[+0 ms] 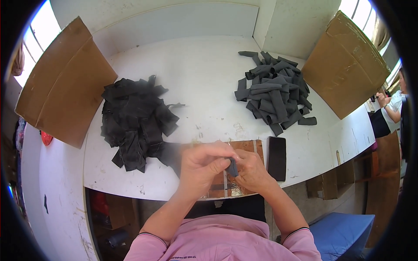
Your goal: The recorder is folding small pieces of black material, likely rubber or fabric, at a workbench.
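Both hands meet in front of me over a brown board (257,148) at the table's near edge. A small dark grey fabric tube (234,168) pokes out between them. My left hand (202,165) is closed round it, with thumb and fingers pinching its upper part. My right hand (252,169) grips the same tube from the other side, its fingers curled and partly hidden. To the left lies a heap of flat black fabric pieces (135,113), reaching close to my left hand. Farther right is a heap of dark grey fabric tubes (276,91).
A black phone (277,158) lies right of the board. Cardboard panels stand at the left (65,82) and right (346,65) of the white table (204,91). A blue box-like thing (342,232) is low at the right. Another person (394,104) is at the far right.
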{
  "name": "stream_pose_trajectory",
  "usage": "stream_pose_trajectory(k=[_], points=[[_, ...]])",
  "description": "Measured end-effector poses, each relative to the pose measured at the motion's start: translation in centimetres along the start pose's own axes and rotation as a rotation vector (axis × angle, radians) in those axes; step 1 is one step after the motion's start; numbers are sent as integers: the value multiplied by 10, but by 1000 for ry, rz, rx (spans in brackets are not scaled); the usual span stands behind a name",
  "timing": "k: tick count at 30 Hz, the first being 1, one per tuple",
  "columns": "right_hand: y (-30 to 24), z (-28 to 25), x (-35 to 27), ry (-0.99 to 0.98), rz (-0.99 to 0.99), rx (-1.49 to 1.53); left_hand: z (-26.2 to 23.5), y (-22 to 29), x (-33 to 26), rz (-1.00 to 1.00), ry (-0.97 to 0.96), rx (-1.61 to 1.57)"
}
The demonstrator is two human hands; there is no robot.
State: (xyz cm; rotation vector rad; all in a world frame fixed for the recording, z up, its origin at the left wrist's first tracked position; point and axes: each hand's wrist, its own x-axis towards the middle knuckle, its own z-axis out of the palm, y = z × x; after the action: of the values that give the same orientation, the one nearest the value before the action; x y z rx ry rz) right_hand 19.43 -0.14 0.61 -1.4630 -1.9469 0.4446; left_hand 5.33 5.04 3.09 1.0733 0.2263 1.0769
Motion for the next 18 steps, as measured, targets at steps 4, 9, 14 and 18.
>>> stream_pose_trajectory(k=[4, 9, 14, 18], points=[[9, 13, -2, -31, 86, 145, 1, 3, 3, -56, 0, 89], [7, 12, -3, -45, 148, 179, -6, 8, 5, -16, -39, 223], [-14, -9, 7, 98, 1, 57, -8, 5, -3, 114, -9, 159], [-9, 4, 5, 102, -72, -155, -11, 3, -14, 69, 267, -182]])
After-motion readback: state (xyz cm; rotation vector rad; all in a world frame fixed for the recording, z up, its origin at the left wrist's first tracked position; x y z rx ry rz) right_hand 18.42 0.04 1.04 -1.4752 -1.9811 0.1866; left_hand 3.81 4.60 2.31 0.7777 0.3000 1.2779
